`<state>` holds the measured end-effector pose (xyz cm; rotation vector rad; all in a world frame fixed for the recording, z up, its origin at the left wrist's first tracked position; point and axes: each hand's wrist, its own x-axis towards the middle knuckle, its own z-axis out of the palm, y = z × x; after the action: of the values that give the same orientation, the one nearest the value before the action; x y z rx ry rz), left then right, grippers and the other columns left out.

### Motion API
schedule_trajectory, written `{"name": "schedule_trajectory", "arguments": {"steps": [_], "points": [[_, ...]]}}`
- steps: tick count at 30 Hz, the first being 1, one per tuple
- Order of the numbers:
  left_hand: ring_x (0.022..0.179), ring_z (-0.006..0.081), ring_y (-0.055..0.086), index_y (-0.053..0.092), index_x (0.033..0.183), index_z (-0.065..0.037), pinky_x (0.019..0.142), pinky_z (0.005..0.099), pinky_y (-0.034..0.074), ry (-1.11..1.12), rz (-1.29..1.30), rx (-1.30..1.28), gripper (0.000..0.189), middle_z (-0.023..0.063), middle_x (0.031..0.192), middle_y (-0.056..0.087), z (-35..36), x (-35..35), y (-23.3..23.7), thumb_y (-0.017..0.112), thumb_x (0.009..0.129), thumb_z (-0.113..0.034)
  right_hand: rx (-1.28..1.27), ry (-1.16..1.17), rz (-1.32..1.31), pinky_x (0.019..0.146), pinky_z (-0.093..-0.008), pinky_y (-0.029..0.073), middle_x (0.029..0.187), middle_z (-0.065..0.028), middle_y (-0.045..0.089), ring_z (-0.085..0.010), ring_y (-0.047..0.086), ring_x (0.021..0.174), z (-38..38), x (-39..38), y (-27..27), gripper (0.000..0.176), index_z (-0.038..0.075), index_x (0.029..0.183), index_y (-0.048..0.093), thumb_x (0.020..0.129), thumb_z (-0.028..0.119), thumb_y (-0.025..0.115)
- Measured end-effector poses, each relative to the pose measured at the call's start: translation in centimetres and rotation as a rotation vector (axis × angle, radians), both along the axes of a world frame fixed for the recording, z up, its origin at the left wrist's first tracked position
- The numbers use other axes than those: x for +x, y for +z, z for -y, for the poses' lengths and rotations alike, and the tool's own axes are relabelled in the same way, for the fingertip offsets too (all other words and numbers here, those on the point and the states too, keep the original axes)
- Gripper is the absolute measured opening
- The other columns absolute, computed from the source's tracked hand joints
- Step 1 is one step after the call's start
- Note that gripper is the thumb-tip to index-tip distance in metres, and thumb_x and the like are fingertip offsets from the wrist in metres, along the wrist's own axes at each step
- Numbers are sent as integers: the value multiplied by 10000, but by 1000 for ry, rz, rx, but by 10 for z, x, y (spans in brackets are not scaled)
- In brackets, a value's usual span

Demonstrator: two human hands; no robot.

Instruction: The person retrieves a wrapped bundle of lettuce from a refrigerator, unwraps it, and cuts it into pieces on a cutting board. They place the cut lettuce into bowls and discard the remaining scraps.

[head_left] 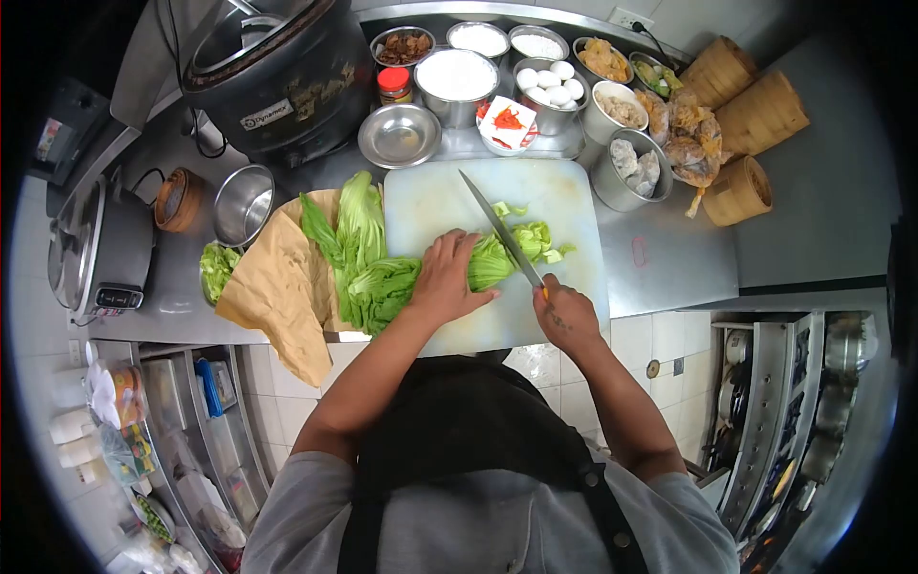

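Leafy greens (491, 263): lying across cutting board (564, 316)
Left hand (448, 275): pressing greens down
Right hand (566, 314): gripping knife (502, 230) over them

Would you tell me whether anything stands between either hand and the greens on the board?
Nothing visible stands between the left hand and the greens; it holds them directly. Between the right hand and them is only the knife it grips, its blade across them.

single head-worn view, looking steeply down, wearer's torso nearest
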<state>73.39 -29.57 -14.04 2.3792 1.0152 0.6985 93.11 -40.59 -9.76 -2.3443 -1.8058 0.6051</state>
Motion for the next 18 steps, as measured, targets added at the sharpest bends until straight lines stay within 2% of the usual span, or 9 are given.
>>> {"name": "schedule_trajectory", "arguments": {"steps": [3,7,11,15,18], "points": [[1123,348,476,535,1198,-34,960,451,397,6,51,58,532,174,1191,500,-6,1,-1,707,723,-201,73,35,5,671,-488,539,727,-214,655,-410,663,699,10,-2,26,217,21,955,531,973,234,495],[1047,340,483,567,1047,-30,922,448,404,-3,10,-40,378,151,1064,501,-10,6,-11,634,685,-116,-104,104,45,681,-498,531,731,-221,650,-412,659,704,29,-13,53,209,12,952,510,980,215,475],[1029,333,487,573,1018,-34,912,451,413,18,6,-50,340,138,1038,505,-11,9,-18,634,693,-114,-228,137,-12,690,-505,526,751,-233,649,-421,655,725,39,-16,72,202,-5,951,502,984,188,453],[1024,323,493,573,1009,-38,907,436,432,6,59,-48,322,136,1039,509,-13,8,-21,627,699,-106,-222,145,-75,699,-510,522,763,-239,649,-428,651,736,33,-16,64,205,-12,963,502,983,185,447],[1028,321,494,573,1015,-36,916,427,436,-5,26,-57,328,137,1044,509,-13,6,-20,630,700,-103,-174,138,-86,707,-517,515,777,-245,650,-433,647,743,17,-21,9,210,-17,963,505,978,186,452]]}}
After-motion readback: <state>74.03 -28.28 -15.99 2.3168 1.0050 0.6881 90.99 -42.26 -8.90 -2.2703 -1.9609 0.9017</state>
